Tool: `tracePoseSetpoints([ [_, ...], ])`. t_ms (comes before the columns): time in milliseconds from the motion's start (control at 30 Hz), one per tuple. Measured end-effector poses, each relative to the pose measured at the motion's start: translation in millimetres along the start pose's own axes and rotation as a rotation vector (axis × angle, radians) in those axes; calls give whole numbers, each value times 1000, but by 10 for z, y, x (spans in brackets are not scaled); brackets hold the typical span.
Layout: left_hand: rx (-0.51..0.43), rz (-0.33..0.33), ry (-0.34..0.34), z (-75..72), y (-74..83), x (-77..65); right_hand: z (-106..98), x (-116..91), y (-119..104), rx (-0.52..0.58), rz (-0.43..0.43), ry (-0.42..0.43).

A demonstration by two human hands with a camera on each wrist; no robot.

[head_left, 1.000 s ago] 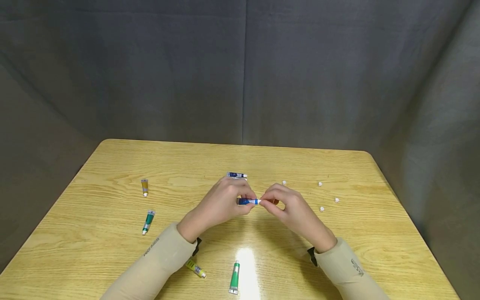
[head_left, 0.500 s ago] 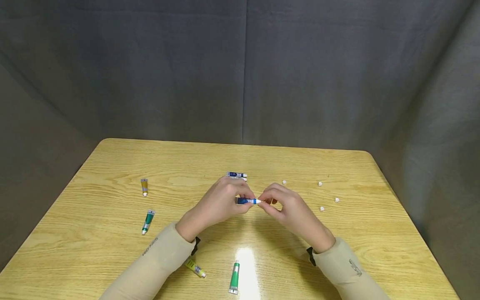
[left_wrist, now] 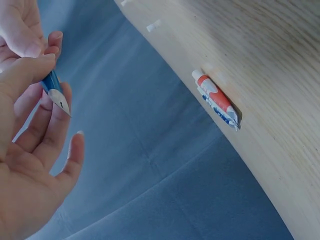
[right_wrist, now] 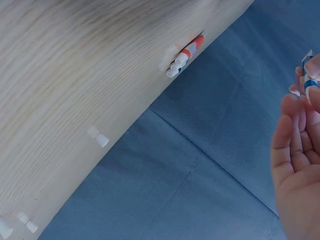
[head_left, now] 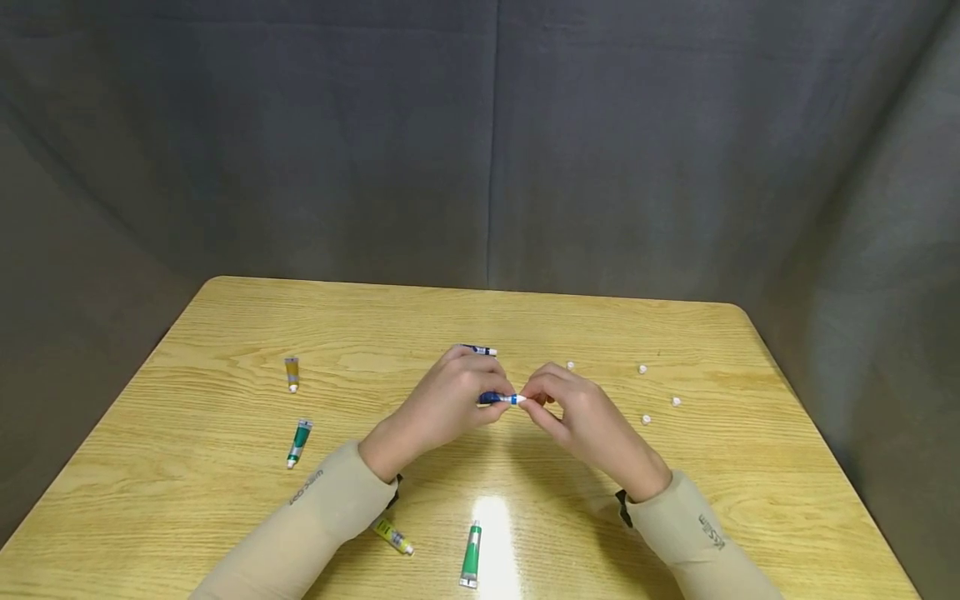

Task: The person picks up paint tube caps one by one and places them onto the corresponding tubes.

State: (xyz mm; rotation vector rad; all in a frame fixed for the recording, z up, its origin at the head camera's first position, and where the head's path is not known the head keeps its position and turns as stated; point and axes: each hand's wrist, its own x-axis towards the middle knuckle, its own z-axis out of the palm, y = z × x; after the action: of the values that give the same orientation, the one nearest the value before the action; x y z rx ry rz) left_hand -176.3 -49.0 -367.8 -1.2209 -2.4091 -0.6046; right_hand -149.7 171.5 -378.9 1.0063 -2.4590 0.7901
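Above the middle of the table, my left hand [head_left: 459,390] pinches a small blue paint tube [head_left: 493,398] lying level, its white tip pointing right. Against that tip my right hand [head_left: 581,408] brings thumb and forefinger together, pinching at the cap end. The cap is mostly covered by the fingers, so how far it sits on the tube cannot be told. In the left wrist view the crimped end of the paint tube [left_wrist: 57,95] sticks out below the thumb. The right wrist view catches part of the paint tube [right_wrist: 310,80] at its edge.
Several white caps [head_left: 642,368] lie scattered at the right. Behind my left hand are a dark blue tube [head_left: 480,350] and a red-labelled one [left_wrist: 217,95]. Ochre [head_left: 292,375] and dark green [head_left: 299,443] tubes lie left; yellow [head_left: 393,537] and green [head_left: 470,554] tubes lie in front.
Slightly more of the tube's white tip shows between the hands than a second ago. Both hands keep almost the same place, and the head view has shifted slightly.
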Motion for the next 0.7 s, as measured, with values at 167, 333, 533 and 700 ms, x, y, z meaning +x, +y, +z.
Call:
tracePoseSetpoints([
  [167, 37, 13, 4, 35, 0, 6, 9, -12, 29, 8, 26, -17],
  [333, 18, -40, -13, 67, -13, 5, 38, -33, 89, 48, 116, -52],
  [533, 45, -86, -42, 136, -95, -13, 5, -105, 186, 41, 194, -68],
  [700, 44, -121, -75, 167, -178, -16, -93, -109, 292, 15, 249, -47],
])
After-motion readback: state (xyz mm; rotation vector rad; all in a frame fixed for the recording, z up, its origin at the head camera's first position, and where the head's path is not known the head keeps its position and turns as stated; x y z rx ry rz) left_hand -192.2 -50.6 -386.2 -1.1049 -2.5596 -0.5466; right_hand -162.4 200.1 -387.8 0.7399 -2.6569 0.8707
